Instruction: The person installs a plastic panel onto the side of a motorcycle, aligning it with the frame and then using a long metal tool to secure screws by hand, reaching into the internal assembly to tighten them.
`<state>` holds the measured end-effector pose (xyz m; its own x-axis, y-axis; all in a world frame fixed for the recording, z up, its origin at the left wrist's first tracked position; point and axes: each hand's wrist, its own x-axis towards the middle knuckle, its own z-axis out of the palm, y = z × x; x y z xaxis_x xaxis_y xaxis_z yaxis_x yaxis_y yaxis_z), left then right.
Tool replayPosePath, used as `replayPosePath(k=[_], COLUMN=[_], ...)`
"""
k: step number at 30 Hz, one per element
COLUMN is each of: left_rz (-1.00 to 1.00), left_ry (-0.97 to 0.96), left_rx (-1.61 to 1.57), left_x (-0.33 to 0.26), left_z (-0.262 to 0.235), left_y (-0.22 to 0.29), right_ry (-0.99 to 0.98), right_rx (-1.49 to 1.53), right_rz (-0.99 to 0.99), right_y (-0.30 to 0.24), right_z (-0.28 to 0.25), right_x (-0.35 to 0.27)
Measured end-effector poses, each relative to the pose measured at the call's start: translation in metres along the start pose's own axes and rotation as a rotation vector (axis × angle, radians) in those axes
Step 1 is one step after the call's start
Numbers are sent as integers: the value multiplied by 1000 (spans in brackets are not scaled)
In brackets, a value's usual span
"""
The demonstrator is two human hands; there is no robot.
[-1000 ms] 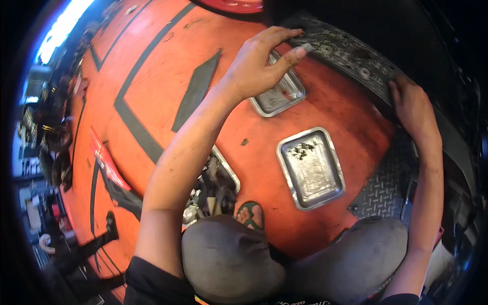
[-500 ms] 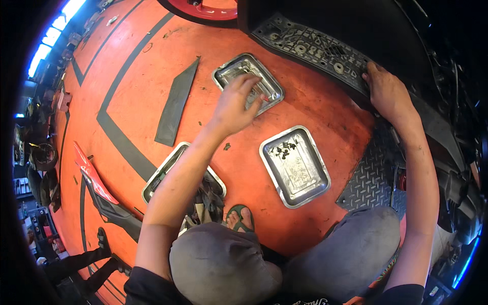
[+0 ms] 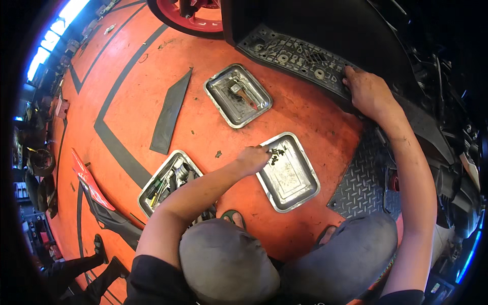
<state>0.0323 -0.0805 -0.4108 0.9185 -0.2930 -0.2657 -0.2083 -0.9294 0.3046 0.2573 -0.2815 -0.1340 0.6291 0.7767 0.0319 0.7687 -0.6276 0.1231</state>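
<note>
My left hand (image 3: pixel 253 160) is at the left rim of a shallow metal tray (image 3: pixel 300 198), fingers drawn together beside small black parts (image 3: pixel 277 154), probably clips or screws. Whether it pinches the rim or a small part is hidden. My right hand (image 3: pixel 373 94) grips the edge of a scooter's black footboard (image 3: pixel 305 57), fingers curled over its dusty, ribbed surface. Farther off, a second metal tray (image 3: pixel 216 99) holds a paintbrush (image 3: pixel 244 95) with a wooden, red-ended handle.
A third tray (image 3: pixel 147 189) with tools stands by my left forearm. A dark flat panel (image 3: pixel 172 112) and a red-and-black fairing piece (image 3: pixel 104 203) lie on the orange floor. A red wheel (image 3: pixel 190 18) is ahead, a diamond-plate surface (image 3: pixel 358 178) at right. Another person's legs (image 3: pixel 99 269) show lower left.
My left hand has come back from above the far tray to the nearer tray's rim, its fingers closing and the brush now uncovered. My right hand stays on the footboard; the view has shifted slightly.
</note>
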Motion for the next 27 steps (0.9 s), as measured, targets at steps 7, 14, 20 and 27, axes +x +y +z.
replayPosePath(k=[7, 14, 20, 27], left_rz=[-12, -58, -167, -289], left_ry=[19, -53, 88, 159], left_rx=[13, -77, 25, -61], left_x=[15, 28, 9, -19], left_z=[-5, -17, 15, -14], left_y=[10, 23, 44, 94], right_ry=[10, 55, -7, -156], right_rx=[-9, 46, 85, -37], right_rz=[-64, -110, 36, 104], right_y=[10, 17, 5, 28], right_z=[3, -2, 3, 33], right_x=[-2, 2, 2, 30])
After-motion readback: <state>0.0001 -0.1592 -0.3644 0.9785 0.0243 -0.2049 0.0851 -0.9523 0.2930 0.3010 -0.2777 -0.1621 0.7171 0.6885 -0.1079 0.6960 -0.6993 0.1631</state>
